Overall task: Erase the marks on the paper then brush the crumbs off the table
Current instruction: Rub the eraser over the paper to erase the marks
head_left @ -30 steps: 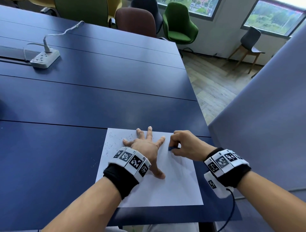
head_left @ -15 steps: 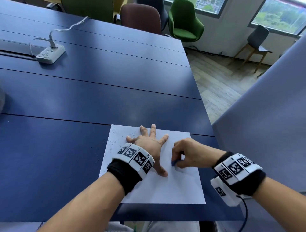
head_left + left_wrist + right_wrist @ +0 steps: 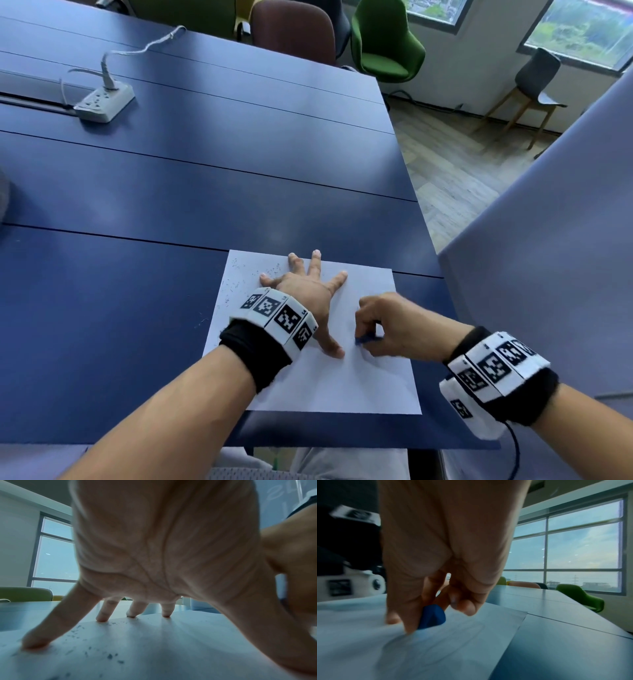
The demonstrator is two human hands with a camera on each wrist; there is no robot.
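A white sheet of paper point(image 3: 370, 383) lies near the front edge of the blue table point(image 3: 171, 192). My left hand point(image 3: 308, 291) presses flat on its upper middle, fingers spread and straight; the left wrist view shows the fingertips point(image 3: 101, 618) planted on the paper point(image 3: 154, 649). My right hand point(image 3: 383, 325) pinches a small blue eraser point(image 3: 363, 340) against the sheet just right of my left thumb. In the right wrist view the eraser point(image 3: 432, 616) sits between thumb and fingers, touching the paper point(image 3: 453, 642), with faint pencil lines beside it. Dark eraser crumbs point(image 3: 239, 277) dot the paper's upper left, and crumbs point(image 3: 96, 650) lie under the left palm.
A white power strip point(image 3: 104, 102) with its cable sits at the table's far left. Chairs, among them a green chair point(image 3: 387, 41), stand beyond the far edge. A grey panel point(image 3: 548, 274) rises close on the right. The table's right edge point(image 3: 424, 219) drops to a wooden floor.
My right hand has slid the eraser down the sheet toward me, from near the top edge to beside my left thumb. My left hand has stayed pressed on the paper.
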